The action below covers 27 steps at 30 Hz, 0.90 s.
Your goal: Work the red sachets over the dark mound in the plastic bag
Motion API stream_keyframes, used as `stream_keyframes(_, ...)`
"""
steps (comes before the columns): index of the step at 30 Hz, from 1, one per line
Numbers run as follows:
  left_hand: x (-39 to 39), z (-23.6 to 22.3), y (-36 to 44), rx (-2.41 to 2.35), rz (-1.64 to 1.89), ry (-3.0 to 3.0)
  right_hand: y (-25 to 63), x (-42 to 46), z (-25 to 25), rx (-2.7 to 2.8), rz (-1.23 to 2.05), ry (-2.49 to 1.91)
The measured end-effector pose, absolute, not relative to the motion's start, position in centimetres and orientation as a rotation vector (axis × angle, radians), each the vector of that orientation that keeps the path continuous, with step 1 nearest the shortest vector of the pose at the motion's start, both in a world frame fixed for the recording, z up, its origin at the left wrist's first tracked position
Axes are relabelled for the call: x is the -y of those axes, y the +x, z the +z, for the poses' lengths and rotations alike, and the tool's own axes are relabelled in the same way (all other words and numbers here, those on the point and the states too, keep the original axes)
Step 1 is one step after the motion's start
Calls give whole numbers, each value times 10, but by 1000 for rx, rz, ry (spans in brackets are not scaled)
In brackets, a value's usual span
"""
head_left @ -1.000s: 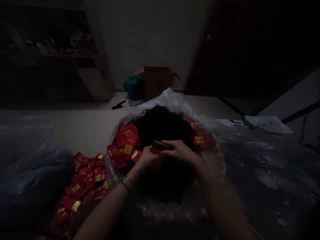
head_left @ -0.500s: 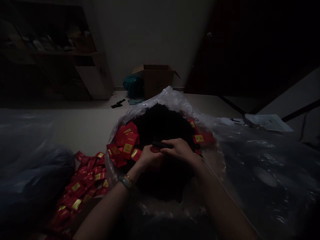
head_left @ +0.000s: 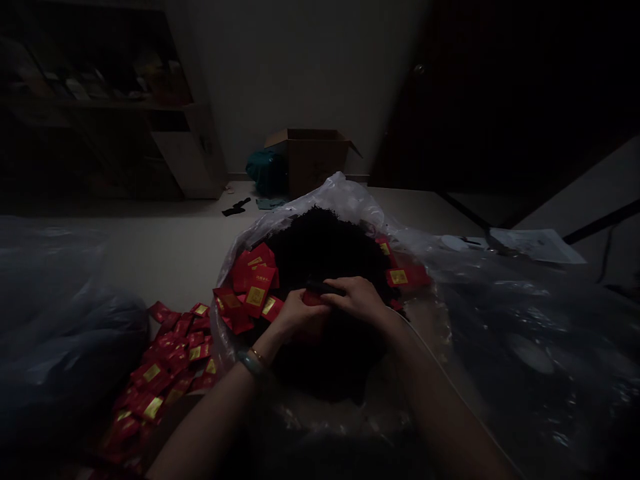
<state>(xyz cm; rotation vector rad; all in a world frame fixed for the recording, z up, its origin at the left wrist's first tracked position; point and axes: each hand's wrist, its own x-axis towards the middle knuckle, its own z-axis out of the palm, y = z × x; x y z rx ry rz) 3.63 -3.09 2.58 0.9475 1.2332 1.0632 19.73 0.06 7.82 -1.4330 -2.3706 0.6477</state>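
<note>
My left hand (head_left: 299, 313) grips a small red packet (head_left: 313, 299) over a heap of dark loose leaves (head_left: 325, 247) in a clear plastic bag (head_left: 345, 197). My right hand (head_left: 357, 298) meets it from the right and holds a small dark scoop-like object (head_left: 323, 287) at the packet's top. More red packets with gold labels (head_left: 253, 283) lie inside the bag's left side, and a few (head_left: 403, 275) on its right. The light is dim, so details of the dark object are unclear.
A pile of red packets (head_left: 167, 363) lies on the floor to the left. A dark plastic bag (head_left: 60, 320) sits far left, clear plastic (head_left: 525, 333) on the right. A cardboard box (head_left: 310, 157), a shelf unit (head_left: 185, 133) and papers (head_left: 537, 245) stand further off.
Both hands have stayed together over the leaves, shifting only slightly; the dark object now sits closer against the packet. The view tilted a little.
</note>
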Motion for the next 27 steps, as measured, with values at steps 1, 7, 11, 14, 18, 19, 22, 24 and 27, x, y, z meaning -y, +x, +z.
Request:
stream_keyframes(1,31,26,36,-1234,1055,947,197,-1,78,2369,650,-1435)
stream_keyframes(7,30,30,36,-1223,1035,945,196,-4,76,2291,726,-1482)
stream_keyframes(11,30,31,37,-1208,1042,921,199,-4,81,2277,887,-1386)
stream_keyframes(14,28,31,35,-1184,1051,906,203,-4,85,2270,971,-1313)
stream_keyframes(18,26,33,34,-1176,1054,881,209,-4,88,2242,983,-1252)
stream_keyframes(19,25,33,34,-1178,1054,875,209,-4,88,2230,986,-1254)
stream_keyframes(22,26,34,36,-1183,1049,880,208,-5,86,2222,1024,-1261)
stream_keyframes(24,27,33,38,-1178,1041,897,205,-5,84,2253,1047,-1244)
stream_keyframes(27,30,31,42,-1175,1003,907,202,-7,80,2322,1020,-1220)
